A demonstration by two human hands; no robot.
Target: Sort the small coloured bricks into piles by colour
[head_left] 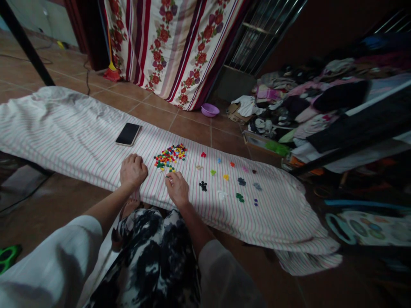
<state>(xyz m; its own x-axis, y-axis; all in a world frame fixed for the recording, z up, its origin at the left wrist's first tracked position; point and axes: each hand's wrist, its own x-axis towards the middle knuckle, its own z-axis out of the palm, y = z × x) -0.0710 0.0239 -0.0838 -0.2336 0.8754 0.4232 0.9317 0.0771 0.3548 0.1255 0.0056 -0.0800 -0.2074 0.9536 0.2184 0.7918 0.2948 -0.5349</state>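
My right hand (177, 188) pinches a small dark piece, its exact kind too small to tell, at the near edge of a mixed pile of small coloured pieces (170, 157). My left hand (133, 170) rests on the striped cloth (96, 145) left of the pile, fingers curled in and the palm side hidden. To the right, small groups sorted by colour lie apart, among them red pieces (203, 155), black pieces (203, 186), yellow pieces (226, 177), dark grey pieces (242, 182), green pieces (239, 197) and purple pieces (256, 202).
A phone (128, 134) lies on the cloth beyond my left hand. On the tiled floor behind stand a purple basin (210, 110) and a red broom (112, 73) near a flowered curtain (160, 47). Heaped clothes (302, 98) fill the right side.
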